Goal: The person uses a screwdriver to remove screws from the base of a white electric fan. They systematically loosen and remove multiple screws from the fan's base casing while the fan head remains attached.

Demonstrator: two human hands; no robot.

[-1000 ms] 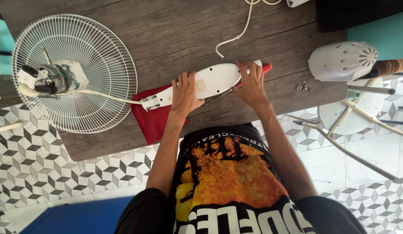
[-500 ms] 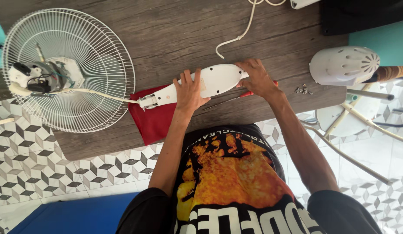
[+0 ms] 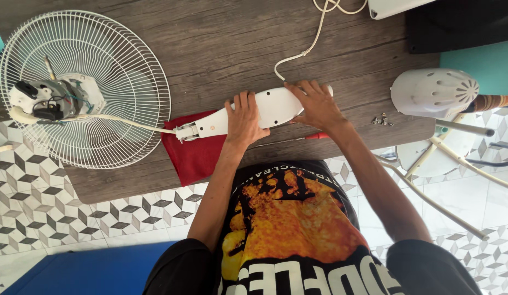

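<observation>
The white fan housing (image 3: pixel 267 112), a long flat plastic part, lies across the middle of the wooden desk (image 3: pixel 221 49), its left end over a red cloth (image 3: pixel 196 155).

The left hand (image 3: pixel 244 121) lies flat on top of the housing near its middle, fingers together and extended, pressing down rather than gripping. The right hand (image 3: pixel 316 105) covers the right end of the housing, fingers spread slightly and curved over its top edge; whether the thumb closes under the part cannot be determined.

A red-handled screwdriver (image 3: pixel 314 136) lies on the desk just below the right hand, between the housing and the near desk edge.

From the left end of the housing a thin white stem runs to the motor unit (image 3: pixel 49 98), which sits on the round wire fan guard (image 3: pixel 122 71) at the left end of the desk. A white cord (image 3: pixel 308 46) curls on the desk just above the housing and leads toward the far edge.

To the right, well apart from the hands, a small group of screws (image 3: pixel 380 119) lies near the desk edge, beside a white domed motor cover (image 3: pixel 434 92). A dark box (image 3: pixel 461 24) occupies the far right corner.
</observation>
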